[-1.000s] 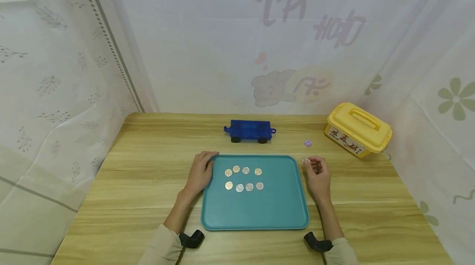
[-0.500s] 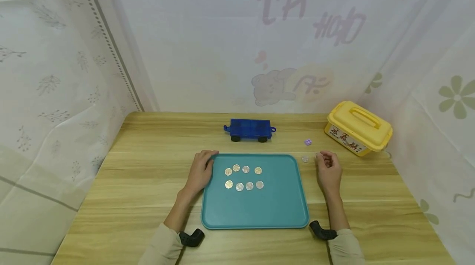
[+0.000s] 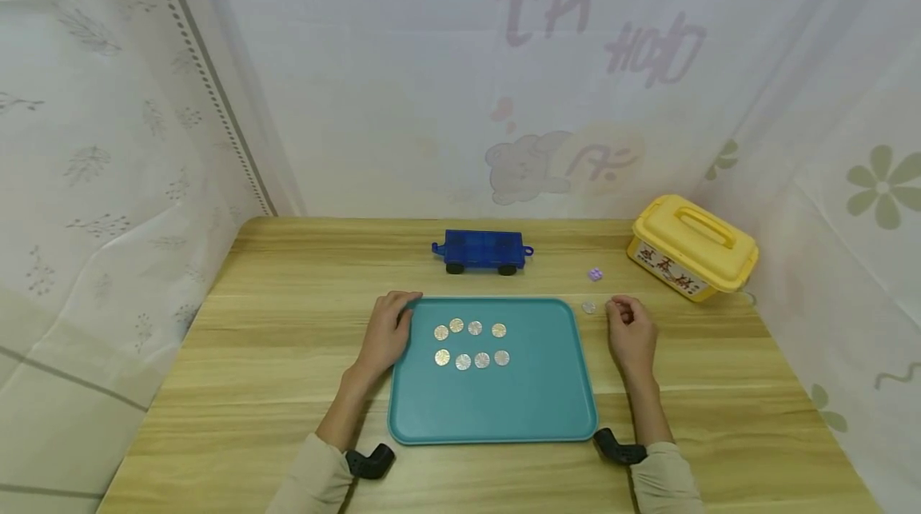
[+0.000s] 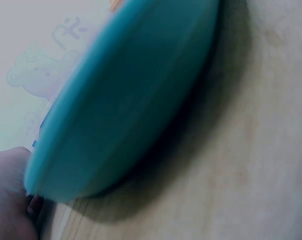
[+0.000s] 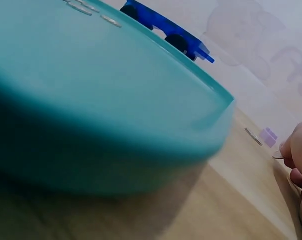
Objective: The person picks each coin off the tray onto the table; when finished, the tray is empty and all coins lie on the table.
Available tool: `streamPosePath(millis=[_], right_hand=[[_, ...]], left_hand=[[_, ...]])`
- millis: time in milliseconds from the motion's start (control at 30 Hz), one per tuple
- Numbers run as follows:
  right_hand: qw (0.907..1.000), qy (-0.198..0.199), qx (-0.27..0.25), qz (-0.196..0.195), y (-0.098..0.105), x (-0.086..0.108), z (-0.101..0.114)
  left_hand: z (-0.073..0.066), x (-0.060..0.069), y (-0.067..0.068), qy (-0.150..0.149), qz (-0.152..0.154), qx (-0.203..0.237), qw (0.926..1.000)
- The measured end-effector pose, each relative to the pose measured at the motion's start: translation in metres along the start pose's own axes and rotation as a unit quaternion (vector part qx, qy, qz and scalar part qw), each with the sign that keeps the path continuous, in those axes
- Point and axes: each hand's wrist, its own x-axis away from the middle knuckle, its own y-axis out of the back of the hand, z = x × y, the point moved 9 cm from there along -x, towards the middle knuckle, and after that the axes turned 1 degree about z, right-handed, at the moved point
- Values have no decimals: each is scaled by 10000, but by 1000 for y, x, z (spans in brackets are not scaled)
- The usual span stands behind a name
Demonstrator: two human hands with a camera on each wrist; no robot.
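Several gold and silver coins (image 3: pixel 463 362) lie in two rows on the teal tray (image 3: pixel 496 410). My left hand (image 3: pixel 384 332) holds the tray by its far left corner, fingers along the far rim and thumb by the side. Right of the tray, my right hand (image 3: pixel 633 336) pinches a thin silver coin (image 5: pixel 277 155) between thumb and fingertips; the right wrist view shows its edge. A single coin (image 3: pixel 588 308) lies flat on the table between that hand and the tray. In the left wrist view the tray wall (image 4: pixel 116 105) covers most of the picture.
Behind the tray stands a blue toy wagon (image 3: pixel 484 250) with black wheels. A small purple block (image 3: pixel 595 274) lies beyond the right hand. The yellow lidded box (image 3: pixel 694 246) with a handle stands at the back right. Wooden table (image 3: pixel 273 338) surrounds the tray.
My right hand has moved right from the coin beside the tray, leaving it flat on the table, then slightly back left with another coin pinched. The left hand and tray have stayed put.
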Motion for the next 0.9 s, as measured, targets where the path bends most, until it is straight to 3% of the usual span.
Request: streamPosePath(millis=[333,900], right_hand=[[9976,262,643,-13,-2,1,7],[9955,236,913,105,-3,3,7]], left_hand=[[-1,1,0,17,-2,20,10000],[-1,1,0,4,-34,5,10000]])
